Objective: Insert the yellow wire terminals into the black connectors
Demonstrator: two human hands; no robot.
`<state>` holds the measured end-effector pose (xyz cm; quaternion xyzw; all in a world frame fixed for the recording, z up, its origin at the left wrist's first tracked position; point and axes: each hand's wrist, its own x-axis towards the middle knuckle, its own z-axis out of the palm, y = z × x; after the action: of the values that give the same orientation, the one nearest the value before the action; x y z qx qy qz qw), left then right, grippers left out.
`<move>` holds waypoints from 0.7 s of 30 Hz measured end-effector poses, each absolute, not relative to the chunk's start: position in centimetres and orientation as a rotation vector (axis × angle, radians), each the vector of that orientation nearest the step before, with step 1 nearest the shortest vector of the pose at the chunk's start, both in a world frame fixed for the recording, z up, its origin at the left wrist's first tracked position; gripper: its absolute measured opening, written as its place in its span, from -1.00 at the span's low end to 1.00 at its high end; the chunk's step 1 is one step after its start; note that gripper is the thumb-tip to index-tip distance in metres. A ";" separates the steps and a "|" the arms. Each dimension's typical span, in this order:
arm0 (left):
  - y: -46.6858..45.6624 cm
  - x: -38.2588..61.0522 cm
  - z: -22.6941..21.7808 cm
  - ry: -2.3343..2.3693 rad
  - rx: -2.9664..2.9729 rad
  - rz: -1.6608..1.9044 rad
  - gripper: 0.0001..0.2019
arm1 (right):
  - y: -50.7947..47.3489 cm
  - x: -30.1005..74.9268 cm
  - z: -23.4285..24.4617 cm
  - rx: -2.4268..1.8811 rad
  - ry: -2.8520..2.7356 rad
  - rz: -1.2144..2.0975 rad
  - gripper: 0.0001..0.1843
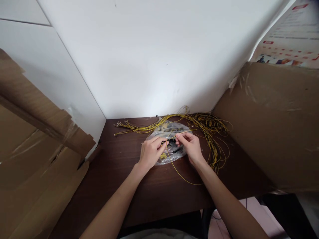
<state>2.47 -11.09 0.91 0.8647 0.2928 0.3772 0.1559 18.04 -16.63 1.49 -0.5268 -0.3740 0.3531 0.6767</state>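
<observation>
A thin yellow wire (176,170) loops down from my fingers toward the table's front. My left hand (151,151) pinches it between thumb and forefinger, and what else those fingertips cover is hidden. Close by on the right, my right hand (189,146) is closed on a thin yellow strand that sticks out past the knuckles. Beneath both hands lies a clear plastic bag (166,160) with small yellow and black pieces in it. Behind the bag, a bundle of yellow and black wires (147,127) stretches across the table, with small pale ends at the left.
The dark brown table (119,159) meets a white wall (154,59) at the back. Cardboard stands on both sides, a left sheet (32,159) and a right panel (271,126). A tangled wire coil (211,124) sits at the back right. Printed paper (289,36) hangs above the right panel.
</observation>
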 end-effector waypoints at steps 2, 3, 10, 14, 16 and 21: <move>-11.1 2.5 0.9 0.839 2.474 1.083 -0.79 | -16.6 18.1 1.6 -1.174 -0.806 0.770 -0.74; -11.1 2.5 0.9 0.834 2.475 1.085 -0.79 | -16.6 18.1 1.6 -1.169 -0.788 0.754 -0.75; -11.1 2.6 1.0 0.800 2.466 1.090 -0.81 | -16.6 18.1 1.7 -1.137 -0.752 0.655 -0.76; -11.0 2.6 0.8 0.797 2.429 1.085 -0.82 | -16.6 18.3 1.7 -1.112 -0.718 0.634 -0.75; -10.9 2.6 0.7 0.779 2.409 1.090 -0.83 | -16.5 18.5 1.7 -1.093 -0.682 0.643 -0.74; -10.7 2.6 0.7 0.748 2.375 1.101 -0.83 | -16.5 18.9 1.9 -1.060 -0.627 0.656 -0.73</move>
<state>2.61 -10.75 0.70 0.8532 0.2686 0.3957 0.2080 18.87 -16.51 1.87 -0.4882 -0.2885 0.3022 0.7663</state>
